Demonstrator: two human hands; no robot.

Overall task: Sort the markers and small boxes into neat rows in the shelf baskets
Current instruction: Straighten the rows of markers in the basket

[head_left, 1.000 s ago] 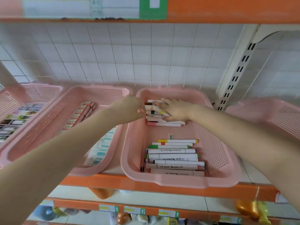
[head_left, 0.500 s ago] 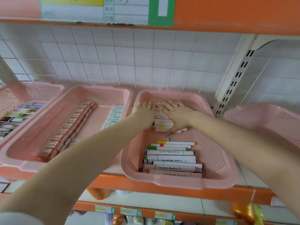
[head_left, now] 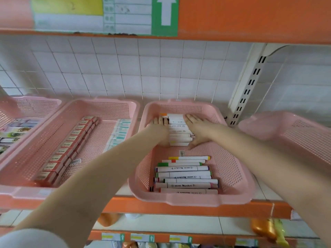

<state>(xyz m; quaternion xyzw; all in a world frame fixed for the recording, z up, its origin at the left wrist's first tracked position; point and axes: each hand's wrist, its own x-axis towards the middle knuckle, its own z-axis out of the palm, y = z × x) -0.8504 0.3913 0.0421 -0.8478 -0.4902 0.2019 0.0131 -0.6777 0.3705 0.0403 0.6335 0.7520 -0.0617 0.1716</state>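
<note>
A pink mesh basket (head_left: 232,169) sits in the middle of the shelf. At its back lies a row of white markers (head_left: 178,130). My left hand (head_left: 158,128) presses flat against the row's left ends, fingers straight. My right hand (head_left: 198,130) lies flat on the row's right ends, thumb spread toward me. A second row of white markers (head_left: 186,176) with coloured caps fills the basket's front. The basket to the left (head_left: 100,108) holds a row of small red boxes (head_left: 66,149) and a row of teal-and-white boxes (head_left: 119,130).
Another pink basket (head_left: 26,104) with patterned packs stands at far left, and one more (head_left: 286,129) at right. An orange shelf edge (head_left: 197,210) runs in front and an orange shelf (head_left: 250,18) hangs overhead. A slotted white upright (head_left: 249,86) stands behind on the right.
My left hand opened from a curled pose and moved to the left ends of the back markers. My right hand slid to the right ends, so the row now shows between them.
</note>
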